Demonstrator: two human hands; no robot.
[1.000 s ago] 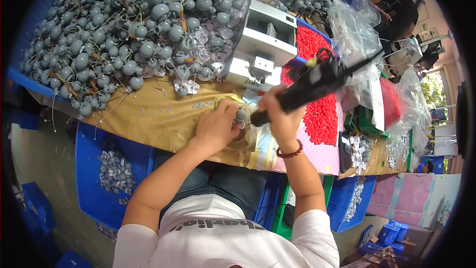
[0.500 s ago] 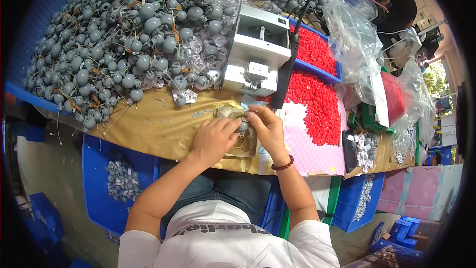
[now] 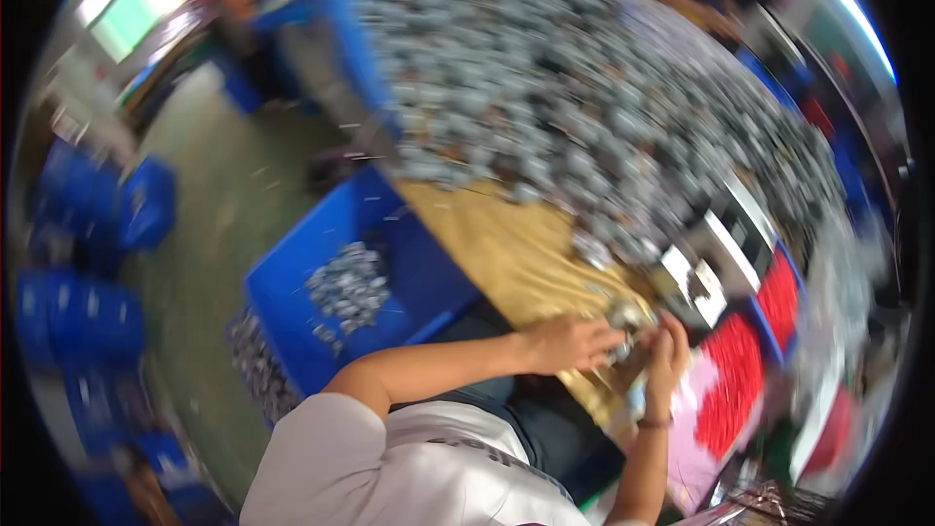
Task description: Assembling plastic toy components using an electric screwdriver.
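My left hand [image 3: 573, 343] is bent inward, fingers curled, beside a small, grey, rounded piece [image 3: 622, 352] located between my two hands, near the edge of the gold-brown, creased table covering [image 3: 487, 239]. My right hand [image 3: 668, 349] faces it, fingers drawn together; blur prevents confirming what either hand pinches. The opposed placement presumably steadies the piece from both sides. Taking my hands as the dial's centre, the broad heap of grey, rounded parts [image 3: 545, 88] lies between eleven and twelve o'clock, apparently within reach for supply. The white, box-shaped machine [image 3: 745, 278] stands near one to two o'clock, close enough to use without rising, I judge. Small red pieces [image 3: 732, 380] spread between three and four. A blue plastic bin [image 3: 282, 278], low between nine and ten, holds grey-white parts [image 3: 349, 284], seemingly placed to catch items from the edge.
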